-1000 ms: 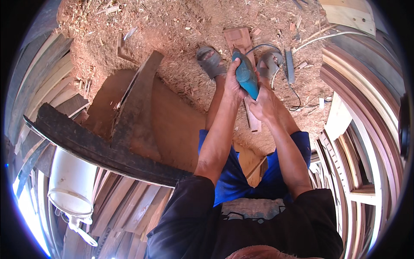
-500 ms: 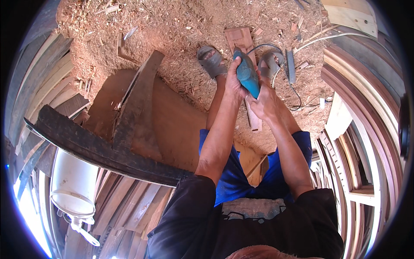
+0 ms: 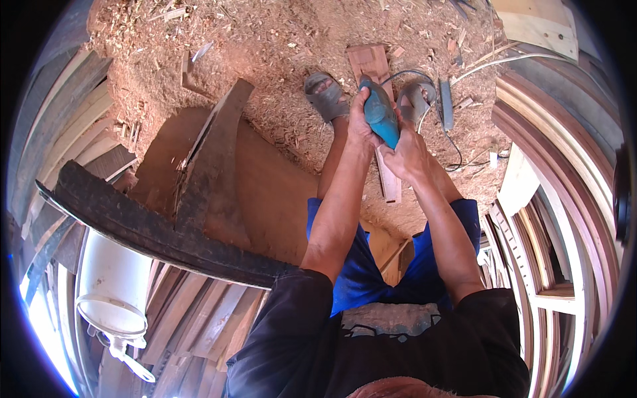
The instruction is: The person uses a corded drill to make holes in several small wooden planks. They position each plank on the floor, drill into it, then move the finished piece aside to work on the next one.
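Item: teal plastic handheld power tool (image 3: 381,114), long axis running away from the person, above a narrow wooden strip (image 3: 387,176) on the sawdust floor (image 3: 265,46). Left hand (image 3: 360,119) wraps its upper body; right hand (image 3: 406,154) grips its near end.

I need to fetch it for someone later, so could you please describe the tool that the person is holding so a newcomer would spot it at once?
Start at the sawdust-covered floor and find the two grey sandals at its near edge. Between them, both hands, left hand and right hand, clasp a teal power tool above a narrow wooden strip. It is the only blue-green thing among brown wood, with a dark cord trailing right.
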`<move>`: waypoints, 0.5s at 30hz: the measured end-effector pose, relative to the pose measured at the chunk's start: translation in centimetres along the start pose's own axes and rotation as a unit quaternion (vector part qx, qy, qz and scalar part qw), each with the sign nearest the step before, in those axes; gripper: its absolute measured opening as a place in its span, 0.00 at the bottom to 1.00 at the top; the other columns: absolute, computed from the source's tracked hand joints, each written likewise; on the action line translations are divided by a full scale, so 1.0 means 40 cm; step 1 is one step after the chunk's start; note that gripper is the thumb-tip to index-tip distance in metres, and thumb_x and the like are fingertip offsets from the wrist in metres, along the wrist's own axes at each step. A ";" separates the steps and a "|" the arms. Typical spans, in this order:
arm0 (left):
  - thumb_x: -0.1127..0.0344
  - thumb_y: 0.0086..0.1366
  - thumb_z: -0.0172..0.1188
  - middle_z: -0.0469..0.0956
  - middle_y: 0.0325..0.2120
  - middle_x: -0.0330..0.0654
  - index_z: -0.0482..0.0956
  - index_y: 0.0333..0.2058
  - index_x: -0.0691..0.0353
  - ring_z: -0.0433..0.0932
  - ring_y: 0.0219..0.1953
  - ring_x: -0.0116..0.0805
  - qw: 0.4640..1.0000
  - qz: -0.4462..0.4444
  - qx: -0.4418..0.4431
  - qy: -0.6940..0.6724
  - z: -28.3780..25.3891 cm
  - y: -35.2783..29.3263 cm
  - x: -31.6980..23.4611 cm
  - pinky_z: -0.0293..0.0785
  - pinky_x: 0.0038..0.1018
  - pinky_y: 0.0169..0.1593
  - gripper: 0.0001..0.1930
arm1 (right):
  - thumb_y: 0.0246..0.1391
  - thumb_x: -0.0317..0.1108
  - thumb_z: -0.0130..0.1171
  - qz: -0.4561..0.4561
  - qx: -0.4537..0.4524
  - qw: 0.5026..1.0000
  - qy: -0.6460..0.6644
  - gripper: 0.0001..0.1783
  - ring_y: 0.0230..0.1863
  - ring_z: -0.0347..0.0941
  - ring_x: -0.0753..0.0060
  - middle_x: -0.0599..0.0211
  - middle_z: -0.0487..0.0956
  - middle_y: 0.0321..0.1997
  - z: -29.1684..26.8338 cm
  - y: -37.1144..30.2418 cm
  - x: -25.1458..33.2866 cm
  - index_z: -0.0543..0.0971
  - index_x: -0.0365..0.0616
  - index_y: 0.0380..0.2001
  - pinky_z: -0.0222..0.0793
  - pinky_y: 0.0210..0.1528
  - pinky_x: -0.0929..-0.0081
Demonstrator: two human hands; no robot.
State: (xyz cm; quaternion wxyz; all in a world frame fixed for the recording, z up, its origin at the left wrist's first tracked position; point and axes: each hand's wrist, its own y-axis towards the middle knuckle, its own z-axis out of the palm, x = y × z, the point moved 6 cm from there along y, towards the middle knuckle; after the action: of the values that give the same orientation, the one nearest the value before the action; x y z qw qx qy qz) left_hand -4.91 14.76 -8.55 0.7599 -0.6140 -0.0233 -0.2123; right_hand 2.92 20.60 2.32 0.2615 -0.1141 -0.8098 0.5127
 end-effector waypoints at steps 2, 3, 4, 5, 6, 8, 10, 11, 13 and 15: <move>0.38 0.57 0.66 0.77 0.38 0.55 0.70 0.52 0.61 0.79 0.37 0.53 1.000 -0.011 -0.003 -0.015 0.004 0.002 -0.001 0.78 0.51 0.42 0.36 | 0.41 0.33 0.70 -0.019 -0.017 1.000 -0.015 0.50 0.61 0.70 0.29 0.21 0.67 0.61 -0.002 0.003 0.008 0.63 0.21 0.67 0.71 0.62 0.56; 0.38 0.57 0.66 0.77 0.38 0.55 0.70 0.52 0.61 0.79 0.37 0.53 1.000 -0.017 -0.005 -0.022 0.008 0.000 0.000 0.78 0.51 0.41 0.36 | 0.41 0.33 0.70 -0.036 -0.036 0.998 -0.026 0.50 0.62 0.69 0.29 0.20 0.66 0.61 -0.002 0.002 0.011 0.63 0.20 0.66 0.70 0.63 0.56; 0.39 0.57 0.66 0.77 0.38 0.54 0.71 0.52 0.61 0.79 0.37 0.53 1.000 -0.008 -0.006 -0.023 0.012 -0.002 -0.002 0.78 0.51 0.41 0.35 | 0.41 0.33 0.70 -0.035 -0.035 0.999 -0.016 0.50 0.63 0.68 0.28 0.19 0.65 0.62 -0.001 0.003 0.009 0.63 0.20 0.66 0.69 0.64 0.56; 0.39 0.57 0.66 0.77 0.38 0.54 0.71 0.52 0.61 0.79 0.37 0.52 1.000 0.000 -0.008 -0.023 0.017 -0.004 -0.003 0.78 0.51 0.42 0.35 | 0.40 0.33 0.71 -0.035 -0.033 0.999 -0.006 0.50 0.64 0.67 0.28 0.18 0.64 0.62 0.000 0.005 0.009 0.64 0.19 0.66 0.68 0.66 0.56; 0.40 0.57 0.66 0.76 0.38 0.54 0.71 0.52 0.61 0.79 0.37 0.52 1.000 0.008 -0.009 -0.025 0.016 -0.004 -0.005 0.78 0.51 0.42 0.34 | 0.40 0.32 0.71 -0.017 -0.012 1.000 0.024 0.50 0.66 0.65 0.27 0.17 0.63 0.64 -0.009 0.005 0.018 0.64 0.19 0.66 0.66 0.68 0.56; 0.41 0.57 0.66 0.76 0.38 0.52 0.71 0.51 0.60 0.79 0.37 0.52 0.999 -0.012 -0.011 -0.037 0.011 -0.005 -0.006 0.79 0.50 0.41 0.33 | 0.40 0.32 0.71 -0.008 -0.006 0.999 0.033 0.50 0.69 0.62 0.27 0.16 0.60 0.65 -0.006 0.006 0.021 0.64 0.19 0.65 0.62 0.70 0.56; 0.42 0.58 0.66 0.77 0.38 0.52 0.72 0.51 0.59 0.79 0.37 0.51 0.999 -0.005 -0.012 -0.032 0.022 -0.012 -0.012 0.80 0.49 0.40 0.32 | 0.39 0.31 0.72 -0.018 -0.026 0.999 0.005 0.50 0.70 0.60 0.27 0.16 0.60 0.66 0.001 0.008 0.014 0.63 0.18 0.65 0.61 0.72 0.56; 0.42 0.58 0.66 0.77 0.38 0.51 0.72 0.51 0.59 0.79 0.37 0.51 1.000 0.012 -0.012 -0.022 0.028 -0.017 -0.014 0.80 0.49 0.40 0.31 | 0.40 0.31 0.72 -0.019 -0.031 0.999 -0.004 0.50 0.70 0.60 0.27 0.16 0.60 0.66 0.002 0.010 0.011 0.63 0.18 0.65 0.60 0.72 0.56; 0.43 0.59 0.65 0.77 0.38 0.51 0.73 0.50 0.59 0.79 0.36 0.51 1.000 0.027 0.002 -0.013 0.025 -0.021 -0.020 0.81 0.48 0.39 0.30 | 0.41 0.32 0.73 -0.008 -0.022 1.000 -0.008 0.51 0.69 0.61 0.27 0.16 0.61 0.65 0.006 0.004 0.019 0.62 0.19 0.66 0.62 0.71 0.57; 0.42 0.59 0.65 0.77 0.38 0.52 0.73 0.49 0.59 0.80 0.36 0.51 0.999 0.020 0.032 -0.013 0.016 -0.017 -0.022 0.82 0.47 0.39 0.29 | 0.42 0.33 0.74 -0.011 -0.031 0.999 -0.023 0.52 0.67 0.63 0.28 0.17 0.63 0.63 0.011 -0.002 0.022 0.62 0.21 0.67 0.63 0.69 0.57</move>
State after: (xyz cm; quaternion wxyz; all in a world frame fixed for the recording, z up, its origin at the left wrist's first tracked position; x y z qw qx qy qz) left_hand -5.78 15.53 -8.03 0.7829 -0.5924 -0.0271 -0.1882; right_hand 1.96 20.61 2.50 0.2447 -0.1013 -0.8324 0.4867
